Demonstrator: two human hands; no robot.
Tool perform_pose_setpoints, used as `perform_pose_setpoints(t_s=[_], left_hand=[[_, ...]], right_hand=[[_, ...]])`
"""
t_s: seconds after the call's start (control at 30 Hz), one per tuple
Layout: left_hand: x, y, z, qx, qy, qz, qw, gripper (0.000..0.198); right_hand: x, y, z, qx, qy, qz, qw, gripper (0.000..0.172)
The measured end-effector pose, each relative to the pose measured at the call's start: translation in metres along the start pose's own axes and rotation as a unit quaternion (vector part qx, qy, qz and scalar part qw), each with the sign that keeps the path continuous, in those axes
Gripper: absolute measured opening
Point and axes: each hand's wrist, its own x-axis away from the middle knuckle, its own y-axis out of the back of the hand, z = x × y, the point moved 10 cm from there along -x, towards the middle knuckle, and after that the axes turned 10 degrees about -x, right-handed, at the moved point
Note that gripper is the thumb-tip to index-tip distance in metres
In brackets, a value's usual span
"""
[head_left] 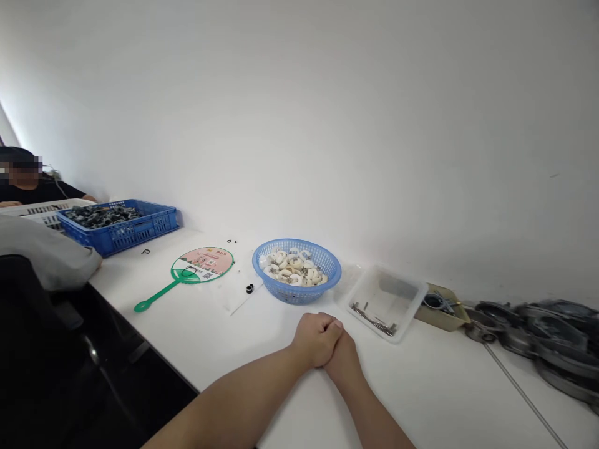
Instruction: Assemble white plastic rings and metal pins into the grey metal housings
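left hand [314, 340] and right hand [345, 362] pressed together, fingers interlaced, holding nothing, resting on a white table [435, 386], blue plastic basket [299, 246] of white rings [290, 269] just ahead, clear plastic tub [386, 304] with metal pins [374, 319] ahead right, green-handled hand fan [202, 265] farther left

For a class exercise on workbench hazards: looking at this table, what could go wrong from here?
The small black rings lying loose beside the blue plastic basket could roll away and get lost. The clear plastic tray of metal pieces sits close to the left hand and right hand, so a careless move might tip it. The heap of dark metal housings might shift onto the thin metal rod.
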Motion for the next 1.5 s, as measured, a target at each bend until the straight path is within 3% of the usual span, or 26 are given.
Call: perform_pose_setpoints(t_s=[0.17,0.43,0.7,1.07,1.5], left_hand=[[0.003,-0.003,0.018,0.068,0.059,0.002,0.996,0.037],[0.0,-0.003,0.024,0.063,0.079,-0.01,0.995,0.036],[-0.001,-0.003,0.024,0.064,0.08,-0.004,0.995,0.033],[-0.002,-0.013,0.037,0.137,0.112,0.031,0.984,0.033],[-0.004,-0.013,0.039,0.125,0.122,0.026,0.984,0.032]], right_hand=[[0.002,-0.002,0.008,0.025,-0.006,0.007,1.0,0.027],[-0.001,0.002,0.007,0.007,-0.005,-0.011,1.0,0.034],[-0.003,0.0,0.003,-0.002,-0.028,0.009,1.0,0.039],[0.002,0.001,0.013,-0.014,-0.048,0.015,0.999,0.034],[-0.002,-0.001,0.005,0.006,-0.038,0.017,0.999,0.033]])
